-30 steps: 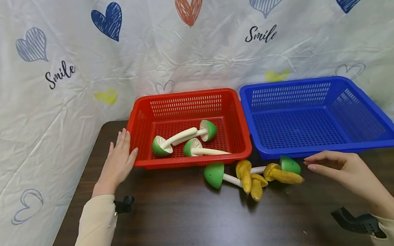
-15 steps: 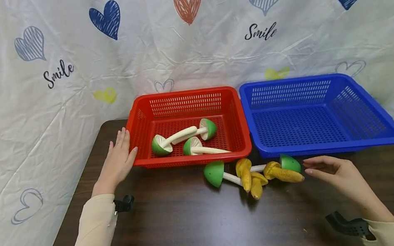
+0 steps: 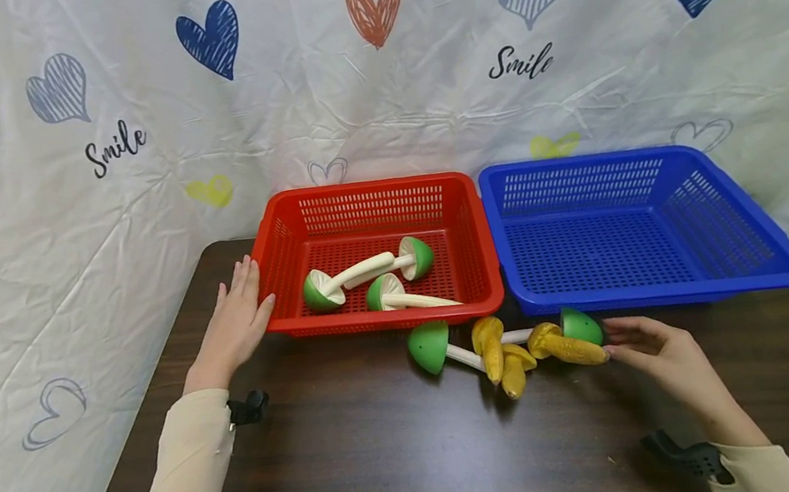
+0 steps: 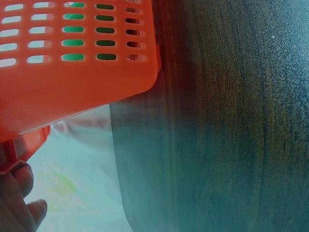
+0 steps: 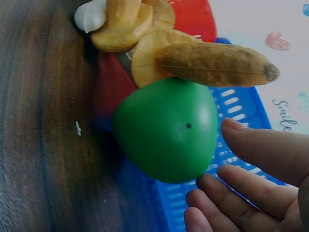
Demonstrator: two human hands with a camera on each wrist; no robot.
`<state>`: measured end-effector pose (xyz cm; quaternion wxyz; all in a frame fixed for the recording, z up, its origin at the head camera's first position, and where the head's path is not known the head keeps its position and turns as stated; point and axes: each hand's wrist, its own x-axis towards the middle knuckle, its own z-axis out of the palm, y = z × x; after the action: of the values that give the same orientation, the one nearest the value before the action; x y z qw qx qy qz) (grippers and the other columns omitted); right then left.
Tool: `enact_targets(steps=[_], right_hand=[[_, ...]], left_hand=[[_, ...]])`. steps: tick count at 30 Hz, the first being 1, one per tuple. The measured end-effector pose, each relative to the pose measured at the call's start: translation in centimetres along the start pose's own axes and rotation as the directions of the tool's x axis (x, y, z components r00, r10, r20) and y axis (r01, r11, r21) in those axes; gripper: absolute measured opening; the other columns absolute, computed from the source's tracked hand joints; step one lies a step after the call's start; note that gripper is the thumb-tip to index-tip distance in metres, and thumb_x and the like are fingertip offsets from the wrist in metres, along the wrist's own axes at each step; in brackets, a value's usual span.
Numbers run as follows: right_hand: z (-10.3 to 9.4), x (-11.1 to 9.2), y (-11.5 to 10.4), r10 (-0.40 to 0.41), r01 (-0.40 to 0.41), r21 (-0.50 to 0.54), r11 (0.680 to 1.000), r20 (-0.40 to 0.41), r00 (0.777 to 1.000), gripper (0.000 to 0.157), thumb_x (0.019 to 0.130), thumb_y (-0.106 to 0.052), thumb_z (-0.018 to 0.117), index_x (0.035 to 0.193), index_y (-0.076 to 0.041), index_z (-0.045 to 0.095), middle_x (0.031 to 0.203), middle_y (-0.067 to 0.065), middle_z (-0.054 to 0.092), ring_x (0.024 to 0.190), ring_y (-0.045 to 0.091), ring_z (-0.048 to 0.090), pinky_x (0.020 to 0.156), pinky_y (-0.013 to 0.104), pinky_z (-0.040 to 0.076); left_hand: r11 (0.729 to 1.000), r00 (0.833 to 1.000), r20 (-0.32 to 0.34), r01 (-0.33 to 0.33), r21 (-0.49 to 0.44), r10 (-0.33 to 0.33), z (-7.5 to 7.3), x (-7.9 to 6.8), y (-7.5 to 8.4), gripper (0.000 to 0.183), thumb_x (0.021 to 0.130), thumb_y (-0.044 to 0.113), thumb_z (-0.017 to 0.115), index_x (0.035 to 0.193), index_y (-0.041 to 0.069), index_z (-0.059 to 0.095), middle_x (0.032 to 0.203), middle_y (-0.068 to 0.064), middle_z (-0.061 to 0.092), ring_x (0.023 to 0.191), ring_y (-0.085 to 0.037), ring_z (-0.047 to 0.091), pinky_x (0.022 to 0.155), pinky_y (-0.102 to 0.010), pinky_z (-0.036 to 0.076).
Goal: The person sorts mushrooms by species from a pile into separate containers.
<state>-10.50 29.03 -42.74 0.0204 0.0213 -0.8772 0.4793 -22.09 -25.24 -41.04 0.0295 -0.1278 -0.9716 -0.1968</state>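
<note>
My left hand [image 3: 231, 323] rests with straight fingers against the left rim of the red basket [image 3: 375, 322]; fingertips [image 4: 23, 179] show at the rim in the left wrist view. In that basket lie three toy mushrooms with green caps and white stems. My right hand [image 3: 672, 362] is beside the pile in front of the baskets, thumb and fingers apart. Its fingertips are right at a green-capped mushroom [image 5: 166, 130] and near the stem tip of a yellow mushroom [image 5: 217, 64]. Another green-capped mushroom [image 3: 429, 349] and two yellow mushrooms [image 3: 489, 346] lie to the left.
A blue basket [image 3: 659, 295] stands right of the red one, their sides close together. Both are at the back of the dark wooden table [image 3: 394, 456]. A white cloth [image 3: 314, 106] printed with hearts hangs behind. Each wrist wears a black strap mount [image 3: 249, 408].
My right hand has moved a little left, up to the green cap and the yellow mushroom's stem tip. My left hand stays on the red basket, and the mushrooms lie as before.
</note>
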Motion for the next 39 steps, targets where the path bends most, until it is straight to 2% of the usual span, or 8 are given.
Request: enact_targets(steps=[3,10,13,17,23,29,39], right_hand=[[0.3,0.2,0.2,0.001,-0.001,-0.005,1.0,-0.001,1.0,0.045,0.086,-0.012,0.069,0.123,0.01,0.055,0.102,-0.006,0.066,0.085,-0.006,0.06,0.068,0.014,0.05],[0.8,0.5,0.6,0.003,-0.003,-0.016,1.0,-0.01,1.0,0.047,0.085,-0.008,0.07,0.125,0.009,0.052,0.104,-0.01,0.061,0.085,-0.007,0.059,0.069,0.013,0.05],[1.1,0.6,0.7,-0.003,0.003,-0.016,1.0,0.0,1.0,0.049,0.085,-0.007,0.069,0.126,0.01,0.05,0.108,0.008,0.064,0.085,-0.007,0.059,0.069,0.014,0.05],[1.5,0.8,1.0,-0.015,0.015,-0.005,1.0,0.022,1.0,0.049,0.085,-0.004,0.067,0.128,0.012,0.047,0.114,0.033,0.057,0.085,-0.008,0.057,0.068,0.014,0.05],[1.9,0.9,1.1,0.008,-0.008,-0.011,1.0,0.038,0.999,0.05,0.086,-0.002,0.065,0.13,0.012,0.045,0.116,0.036,0.054,0.085,-0.008,0.057,0.069,0.014,0.05],[2.1,1.0,1.2,0.069,-0.066,-0.05,0.997,0.065,0.996,0.053,0.089,-0.009,0.063,0.134,0.01,0.042,0.121,0.035,0.051,0.085,-0.014,0.049,0.069,0.016,0.049],[2.6,0.9,1.2,0.076,-0.075,-0.048,0.996,0.013,0.997,0.053,0.083,-0.002,0.068,0.13,0.01,0.046,0.118,0.034,0.054,0.086,-0.009,0.053,0.066,0.017,0.05]], left_hand=[[1.0,1.0,-0.001,0.002,0.001,-0.002,0.1,0.0,-0.1,0.066,0.099,0.027,0.041,0.148,-0.006,0.011,0.155,-0.021,0.008,0.143,-0.032,0.004,0.111,-0.056,0.004],[1.0,1.0,-0.007,-0.006,-0.004,0.006,0.0,0.0,-0.1,0.066,0.098,0.027,0.041,0.148,-0.006,0.012,0.155,-0.021,0.008,0.143,-0.034,0.005,0.111,-0.057,0.005],[1.0,1.0,-0.006,-0.005,-0.006,0.005,0.0,0.0,0.0,0.066,0.098,0.027,0.041,0.148,-0.006,0.012,0.155,-0.021,0.008,0.143,-0.034,0.006,0.111,-0.057,0.005],[1.0,1.0,-0.004,-0.006,-0.004,0.006,0.0,0.0,0.0,0.066,0.099,0.028,0.04,0.148,-0.006,0.011,0.155,-0.021,0.008,0.143,-0.034,0.006,0.111,-0.057,0.005],[1.0,1.0,-0.017,-0.012,0.001,0.012,0.1,0.0,-0.1,0.065,0.099,0.028,0.039,0.148,-0.007,0.013,0.154,-0.022,0.01,0.142,-0.034,0.007,0.11,-0.058,0.007],[1.0,1.0,-0.02,-0.014,-0.002,0.014,0.1,0.0,-0.1,0.065,0.099,0.027,0.04,0.148,-0.006,0.013,0.155,-0.022,0.01,0.143,-0.034,0.007,0.111,-0.058,0.006],[1.0,1.0,-0.012,-0.008,0.001,0.008,0.2,0.1,-0.2,0.066,0.099,0.028,0.04,0.148,-0.005,0.012,0.155,-0.02,0.007,0.143,-0.033,0.006,0.111,-0.057,0.006]])
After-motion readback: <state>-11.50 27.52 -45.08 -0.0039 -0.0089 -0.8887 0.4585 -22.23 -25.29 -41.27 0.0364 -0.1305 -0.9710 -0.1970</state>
